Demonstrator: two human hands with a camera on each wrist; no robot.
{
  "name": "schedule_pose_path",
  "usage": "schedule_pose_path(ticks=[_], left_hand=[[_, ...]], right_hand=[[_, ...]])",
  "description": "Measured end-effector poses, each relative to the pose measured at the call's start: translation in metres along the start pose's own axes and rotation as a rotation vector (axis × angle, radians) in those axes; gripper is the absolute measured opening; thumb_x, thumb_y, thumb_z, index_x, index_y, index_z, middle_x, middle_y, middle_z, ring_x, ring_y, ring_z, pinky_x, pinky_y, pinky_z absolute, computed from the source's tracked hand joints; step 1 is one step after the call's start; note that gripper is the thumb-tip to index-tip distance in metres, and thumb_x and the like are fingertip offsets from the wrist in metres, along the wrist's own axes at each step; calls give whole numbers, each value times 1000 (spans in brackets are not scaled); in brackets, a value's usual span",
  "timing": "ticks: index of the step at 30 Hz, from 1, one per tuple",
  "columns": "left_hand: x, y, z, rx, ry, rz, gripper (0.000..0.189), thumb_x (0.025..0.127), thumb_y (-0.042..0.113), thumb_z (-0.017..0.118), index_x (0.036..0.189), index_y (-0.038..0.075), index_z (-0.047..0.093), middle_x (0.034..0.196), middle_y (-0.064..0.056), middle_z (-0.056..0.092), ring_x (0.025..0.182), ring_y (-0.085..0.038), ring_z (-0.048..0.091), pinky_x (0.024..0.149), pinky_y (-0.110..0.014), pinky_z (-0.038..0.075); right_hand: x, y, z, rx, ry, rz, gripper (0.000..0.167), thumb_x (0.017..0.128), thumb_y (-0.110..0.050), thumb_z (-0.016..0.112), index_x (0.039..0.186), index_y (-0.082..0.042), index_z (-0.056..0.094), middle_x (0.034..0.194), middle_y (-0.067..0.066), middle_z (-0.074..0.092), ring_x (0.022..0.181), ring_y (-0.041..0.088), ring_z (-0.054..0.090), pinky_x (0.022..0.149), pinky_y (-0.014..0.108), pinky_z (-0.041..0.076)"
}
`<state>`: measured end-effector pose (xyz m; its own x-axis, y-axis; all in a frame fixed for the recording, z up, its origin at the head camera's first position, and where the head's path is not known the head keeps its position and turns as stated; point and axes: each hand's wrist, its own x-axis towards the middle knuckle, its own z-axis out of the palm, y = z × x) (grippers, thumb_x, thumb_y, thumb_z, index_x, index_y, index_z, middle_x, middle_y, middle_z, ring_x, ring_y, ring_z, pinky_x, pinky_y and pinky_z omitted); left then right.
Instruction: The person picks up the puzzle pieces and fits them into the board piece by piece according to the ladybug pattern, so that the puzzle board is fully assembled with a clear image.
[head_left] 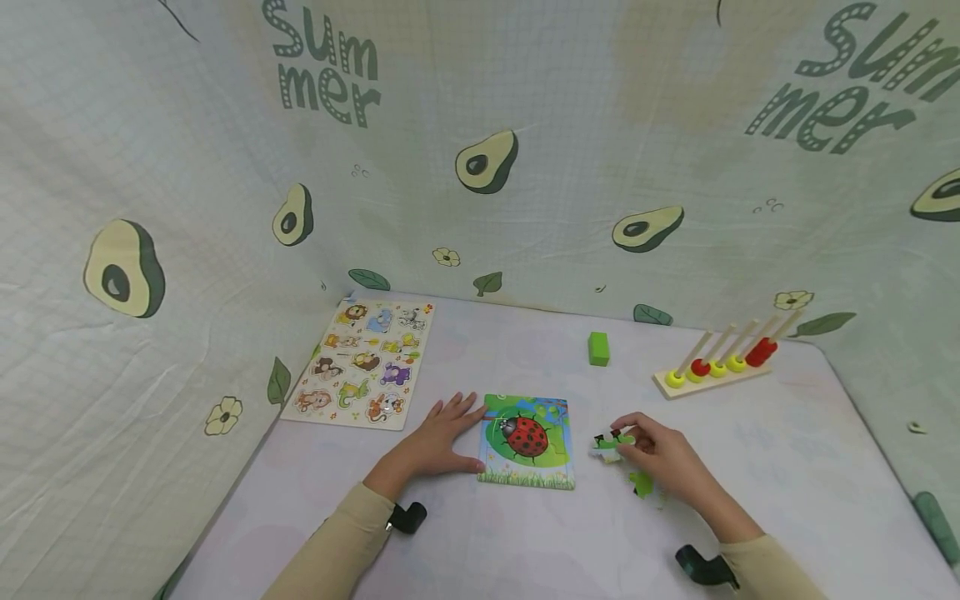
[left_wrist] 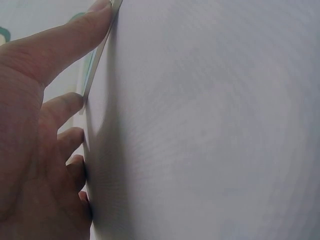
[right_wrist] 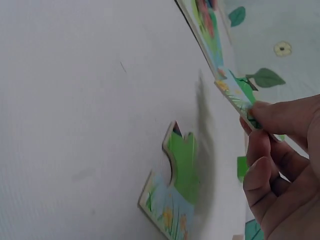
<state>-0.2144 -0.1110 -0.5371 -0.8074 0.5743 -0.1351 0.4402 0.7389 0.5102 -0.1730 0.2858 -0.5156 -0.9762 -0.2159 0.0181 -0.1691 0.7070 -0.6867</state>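
Note:
A square ladybug puzzle (head_left: 527,477) lies on the table in front of the person. The left hand (head_left: 437,440) spreads its thumb and fingers along the puzzle's left side, fingertips right at the edge. In the left wrist view the thumb (left_wrist: 75,42) reaches that thin edge. To the right of the puzzle, the right hand (head_left: 663,457) pinches a puzzle piece (right_wrist: 235,95) between thumb and fingers, tilted above the table. A second puzzle piece (right_wrist: 180,170), green with grass and flowers, lies on the table below that hand.
An animal puzzle board (head_left: 345,414) lies at the back left. A green block (head_left: 598,349) stands behind the ladybug puzzle, to its right. At the back right is a wooden peg stand (head_left: 712,383) with red and yellow beads. Avocado-print cloth (head_left: 555,250) hangs around the table.

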Motion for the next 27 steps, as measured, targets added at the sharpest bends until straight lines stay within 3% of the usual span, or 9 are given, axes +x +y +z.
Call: schedule_pose_path(ticks=[9, 19, 27], left_hand=[[0, 0, 0, 1, 1, 6, 96, 84, 58, 77, 161, 20, 33, 169, -6, 17, 157, -31, 8, 126, -53, 4], [0, -1, 0, -15, 4, 11, 96, 84, 56, 77, 161, 20, 33, 169, -6, 18, 157, -32, 8, 125, -54, 4], [1, -2, 1, -7, 4, 8, 96, 84, 58, 77, 161, 21, 33, 170, -6, 17, 157, -31, 8, 126, -53, 3]], right_hand=[[7, -16, 24, 85, 9, -100, 22, 93, -8, 74, 112, -14, 66, 89, -6, 68, 71, 4, 58, 61, 23, 51], [18, -34, 48, 117, -83, -211, 20, 96, -12, 72, 115, -12, 68, 88, -7, 69, 72, 2, 58, 63, 23, 51], [23, -48, 69, 130, -136, -194, 19, 94, -15, 73, 112, -12, 68, 85, -9, 67, 67, 2, 54, 61, 23, 48]])
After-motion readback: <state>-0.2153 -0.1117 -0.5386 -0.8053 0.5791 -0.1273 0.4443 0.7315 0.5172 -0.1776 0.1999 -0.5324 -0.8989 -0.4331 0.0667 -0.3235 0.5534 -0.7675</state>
